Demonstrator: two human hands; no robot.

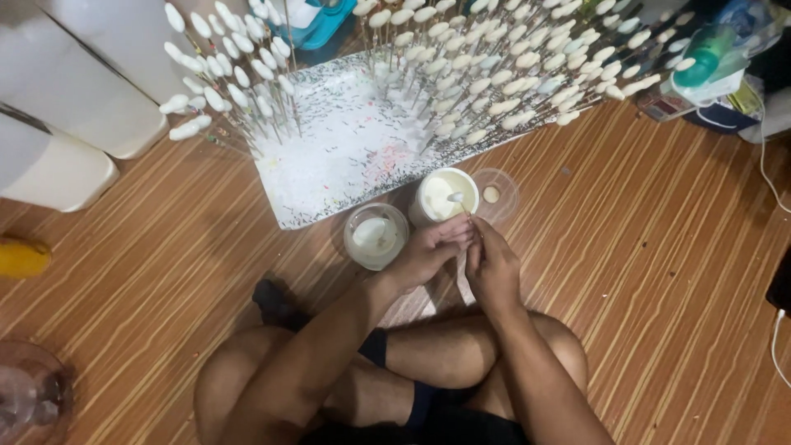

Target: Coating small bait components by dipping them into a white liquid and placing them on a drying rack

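I sit cross-legged on a striped wooden floor. My left hand [428,251] and my right hand [493,268] meet just in front of a white cup [443,196] of cream-coloured liquid. Together they pinch a thin stick [461,206] whose small white tip hangs over the cup. A glass jar [376,236] with a whitish filling stands left of the cup. A clear shallow lid [497,195] holding one small pale piece lies to the cup's right.
A white speckled foam board [329,156] behind the cups bristles with several sticks topped by white oval pieces [222,82]. White containers [58,124] stand at the left, a yellow object [21,257] at the left edge, boxes and a green-capped bottle [700,62] at the top right.
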